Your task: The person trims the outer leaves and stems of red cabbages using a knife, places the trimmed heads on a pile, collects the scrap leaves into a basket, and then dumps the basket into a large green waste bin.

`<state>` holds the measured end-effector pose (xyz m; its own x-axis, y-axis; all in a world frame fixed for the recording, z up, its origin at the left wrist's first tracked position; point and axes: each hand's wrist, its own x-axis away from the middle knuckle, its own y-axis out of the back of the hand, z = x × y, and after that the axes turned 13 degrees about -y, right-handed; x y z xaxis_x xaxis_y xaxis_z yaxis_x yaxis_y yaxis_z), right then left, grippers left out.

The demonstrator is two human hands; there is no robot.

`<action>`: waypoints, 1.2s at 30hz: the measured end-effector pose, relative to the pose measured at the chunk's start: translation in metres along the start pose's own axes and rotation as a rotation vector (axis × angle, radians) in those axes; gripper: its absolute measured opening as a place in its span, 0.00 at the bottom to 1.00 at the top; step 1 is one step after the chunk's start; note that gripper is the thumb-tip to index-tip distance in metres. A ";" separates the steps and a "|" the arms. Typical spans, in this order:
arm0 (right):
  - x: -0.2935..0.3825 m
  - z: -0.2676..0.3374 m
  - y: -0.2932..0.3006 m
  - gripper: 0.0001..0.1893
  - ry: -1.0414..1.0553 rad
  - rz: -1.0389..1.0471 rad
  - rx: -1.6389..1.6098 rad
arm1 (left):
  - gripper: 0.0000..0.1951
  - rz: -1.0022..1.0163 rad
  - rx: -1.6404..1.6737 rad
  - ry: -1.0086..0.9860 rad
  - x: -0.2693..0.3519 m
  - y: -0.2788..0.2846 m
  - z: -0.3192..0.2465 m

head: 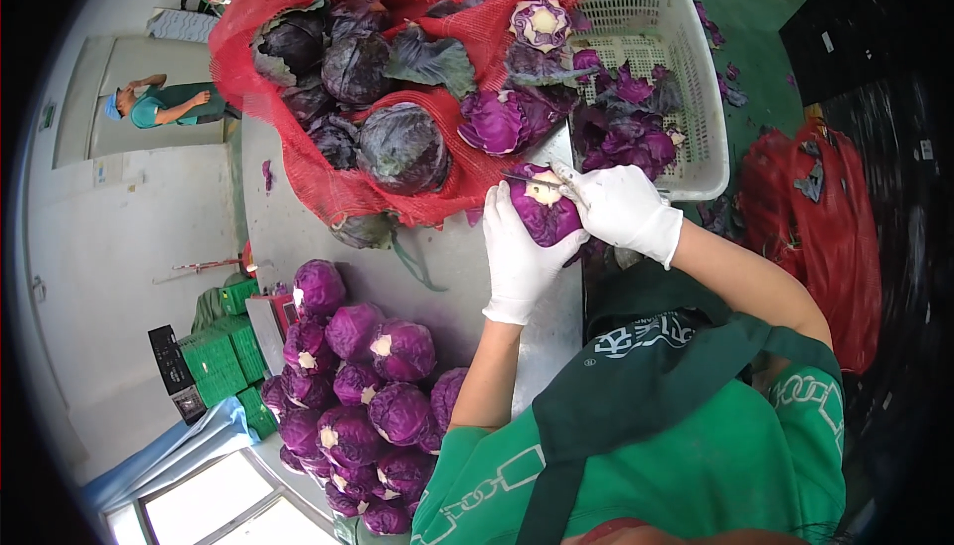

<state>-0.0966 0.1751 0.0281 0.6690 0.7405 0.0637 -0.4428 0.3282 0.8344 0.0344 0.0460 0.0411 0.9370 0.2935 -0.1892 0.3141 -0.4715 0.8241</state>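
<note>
My left hand (519,258), in a white glove, grips a red cabbage (548,221) from its side, over the edge of the metal table (477,277). My right hand (622,206), gloved too, holds a knife (531,179) whose blade lies across the pale stem end of that cabbage. The knife's handle is mostly hidden in my fingers. Just beyond, a red mesh sack (298,172) lies open, with several dark, leafy red cabbages (403,148) in and on it. Loose purple leaves (630,139) lie in a white plastic crate (708,135) beside my right hand.
A pile of trimmed red cabbages (399,412) stands on the table at left, near a red scale (283,312). Green crates (216,359) are stacked beyond. Full red sacks (827,247) stand on the floor at right. A person (171,104) stands near the far door.
</note>
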 end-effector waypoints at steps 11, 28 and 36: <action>-0.039 0.004 0.042 0.20 0.096 0.273 0.063 | 0.54 0.019 -0.047 0.073 -0.001 0.011 -0.008; 0.006 -0.021 -0.015 0.36 -0.155 0.315 -0.537 | 0.51 -0.103 0.124 0.000 0.033 0.003 -0.003; 0.007 -0.017 -0.027 0.21 0.040 -0.034 -0.192 | 0.49 -0.068 0.164 0.097 0.040 0.027 0.007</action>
<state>-0.0907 0.1813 -0.0034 0.6631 0.7484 0.0126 -0.5287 0.4565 0.7156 0.0811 0.0396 0.0521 0.8962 0.4045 -0.1821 0.4040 -0.5746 0.7118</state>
